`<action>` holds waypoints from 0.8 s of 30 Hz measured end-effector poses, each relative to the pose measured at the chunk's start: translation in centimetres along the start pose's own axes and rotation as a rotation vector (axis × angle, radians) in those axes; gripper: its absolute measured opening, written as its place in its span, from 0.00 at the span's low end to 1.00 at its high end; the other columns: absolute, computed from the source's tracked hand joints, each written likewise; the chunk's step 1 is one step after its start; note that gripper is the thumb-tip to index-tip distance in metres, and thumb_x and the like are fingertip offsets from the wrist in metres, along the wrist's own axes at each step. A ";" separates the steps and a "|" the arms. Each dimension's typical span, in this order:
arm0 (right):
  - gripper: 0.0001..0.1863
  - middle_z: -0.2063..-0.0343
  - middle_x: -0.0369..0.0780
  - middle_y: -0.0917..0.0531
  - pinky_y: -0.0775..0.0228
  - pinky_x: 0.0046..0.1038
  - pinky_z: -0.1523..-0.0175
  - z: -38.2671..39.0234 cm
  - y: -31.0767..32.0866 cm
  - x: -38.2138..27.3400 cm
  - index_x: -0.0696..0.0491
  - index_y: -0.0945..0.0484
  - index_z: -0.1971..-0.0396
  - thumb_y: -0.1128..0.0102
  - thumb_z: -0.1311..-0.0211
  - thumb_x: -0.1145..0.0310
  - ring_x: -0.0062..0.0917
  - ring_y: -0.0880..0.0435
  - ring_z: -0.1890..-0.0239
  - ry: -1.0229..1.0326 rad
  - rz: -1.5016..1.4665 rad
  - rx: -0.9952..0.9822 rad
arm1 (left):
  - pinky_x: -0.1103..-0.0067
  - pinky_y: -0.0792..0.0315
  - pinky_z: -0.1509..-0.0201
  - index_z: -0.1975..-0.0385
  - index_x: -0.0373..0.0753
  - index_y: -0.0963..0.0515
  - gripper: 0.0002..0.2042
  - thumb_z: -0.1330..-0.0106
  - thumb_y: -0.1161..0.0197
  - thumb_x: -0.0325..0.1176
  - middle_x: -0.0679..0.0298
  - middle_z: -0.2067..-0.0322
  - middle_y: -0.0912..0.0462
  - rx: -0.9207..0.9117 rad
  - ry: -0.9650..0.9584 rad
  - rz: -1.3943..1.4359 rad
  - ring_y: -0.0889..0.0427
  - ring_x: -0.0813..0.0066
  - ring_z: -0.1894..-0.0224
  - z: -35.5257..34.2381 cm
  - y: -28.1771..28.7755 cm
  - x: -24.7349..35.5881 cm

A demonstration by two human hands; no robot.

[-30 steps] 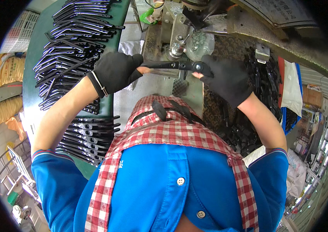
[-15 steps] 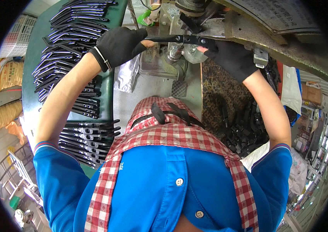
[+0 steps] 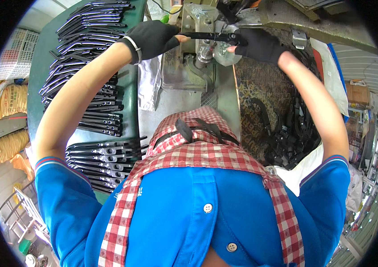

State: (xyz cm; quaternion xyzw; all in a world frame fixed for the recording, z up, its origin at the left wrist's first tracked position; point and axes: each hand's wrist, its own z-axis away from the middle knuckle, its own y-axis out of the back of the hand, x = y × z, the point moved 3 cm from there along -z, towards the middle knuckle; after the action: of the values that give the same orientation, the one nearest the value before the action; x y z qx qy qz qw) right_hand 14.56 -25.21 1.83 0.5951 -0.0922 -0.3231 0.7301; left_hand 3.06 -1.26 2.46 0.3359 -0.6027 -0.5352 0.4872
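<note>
My left hand (image 3: pixel 152 41), in a black fingertipless glove, grips the left end of a black metal bar (image 3: pixel 206 36) with holes. My right hand (image 3: pixel 258 47), gloved the same way, holds the bar's right end near a pivot fitting. The bar is horizontal over a metal machine fixture (image 3: pixel 200 18), just above a silver cylindrical part (image 3: pixel 204 54) on it. A clear plastic bag (image 3: pixel 223 58) of small pieces lies under the right end. Whether the bar rests on the fixture I cannot tell.
Rows of black arms (image 3: pixel 86 42) cover a green table (image 3: pixel 39 129) at left. At right, dark parts (image 3: pixel 278 151) lie on a worn board (image 3: pixel 253 80). A heavy machine beam (image 3: pixel 296 20) spans the upper right. Yellow sacks (image 3: pixel 10 100) stand at far left.
Both my hands have moved forward with the bar, away from my body and up the picture, bringing it over the machine fixture. My arms are stretched further out.
</note>
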 end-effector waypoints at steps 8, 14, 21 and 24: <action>0.28 0.72 0.42 0.18 0.28 0.35 0.61 1.4 -3.1 -1.2 0.49 0.22 0.60 0.34 0.55 0.43 0.37 0.18 0.68 -0.170 0.017 0.422 | 0.64 0.26 0.64 0.57 0.47 0.23 0.16 0.37 0.46 0.49 0.57 0.71 0.18 0.130 -0.076 -0.112 0.18 0.55 0.67 -0.5 -1.9 -0.7; 0.10 0.76 0.39 0.21 0.29 0.29 0.63 6.3 -1.9 -7.0 0.53 0.25 0.71 0.34 0.54 0.74 0.33 0.20 0.70 0.227 -0.394 0.754 | 0.63 0.26 0.68 0.63 0.42 0.25 0.12 0.40 0.41 0.42 0.52 0.75 0.21 0.158 -0.026 -0.049 0.20 0.51 0.70 0.8 -2.1 -1.0; 0.04 0.80 0.38 0.23 0.34 0.28 0.69 6.0 -7.4 -6.7 0.55 0.24 0.76 0.38 0.49 0.72 0.29 0.24 0.77 0.291 -0.396 0.488 | 0.63 0.27 0.64 0.65 0.45 0.25 0.15 0.39 0.44 0.49 0.58 0.74 0.20 0.058 0.031 -0.052 0.19 0.56 0.67 1.1 -1.0 -0.9; 0.05 0.79 0.38 0.22 0.34 0.26 0.70 5.0 -8.2 -5.9 0.55 0.23 0.74 0.39 0.48 0.70 0.25 0.24 0.77 0.133 -0.478 0.358 | 0.64 0.26 0.64 0.61 0.44 0.25 0.17 0.39 0.43 0.50 0.56 0.73 0.20 0.127 -0.002 -0.009 0.19 0.54 0.67 1.4 -1.2 -0.9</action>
State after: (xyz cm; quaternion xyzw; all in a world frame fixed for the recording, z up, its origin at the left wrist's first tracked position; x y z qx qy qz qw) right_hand 4.45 -26.53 -2.98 0.7389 0.0428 -0.4246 0.5215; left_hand 1.91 -0.23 1.18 0.3680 -0.6345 -0.4985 0.4620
